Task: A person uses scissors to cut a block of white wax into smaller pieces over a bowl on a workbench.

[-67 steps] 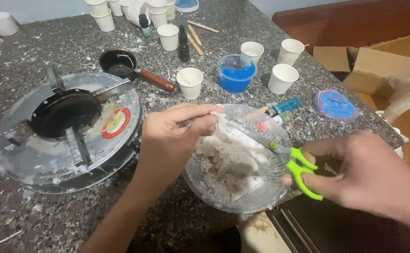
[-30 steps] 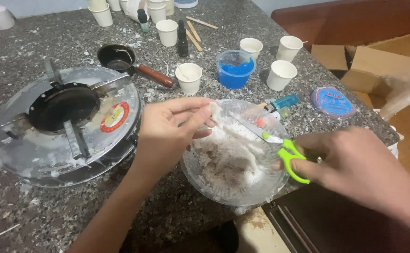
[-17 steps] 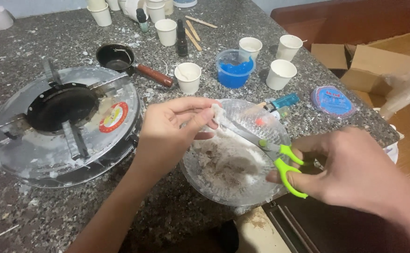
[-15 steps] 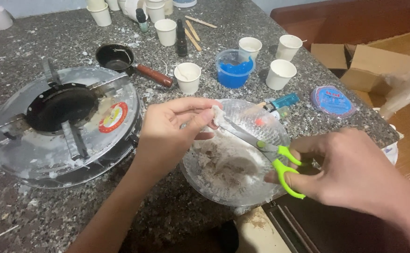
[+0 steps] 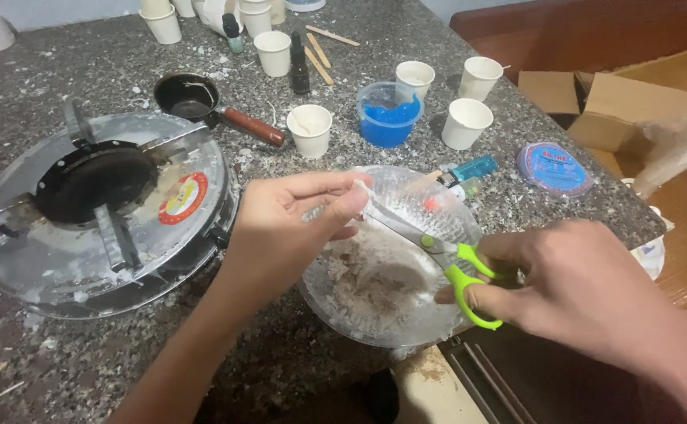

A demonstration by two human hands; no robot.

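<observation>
Scissors (image 5: 430, 250) have slid further into the wax-filled glass bowl (image 5: 449, 206).

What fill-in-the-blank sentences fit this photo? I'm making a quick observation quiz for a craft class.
1. The right hand holds scissors with ____ handles.
2. The left hand pinches a white strip above the clear glass ____.
3. The plastic tub holds ____ liquid.

Missing words: green; bowl; blue

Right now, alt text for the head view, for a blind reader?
Over a clear bowl of crumbly white wax, the left hand pinches a white strip while the right hand works green-handled scissors at it; a gas stove sits left.
</observation>
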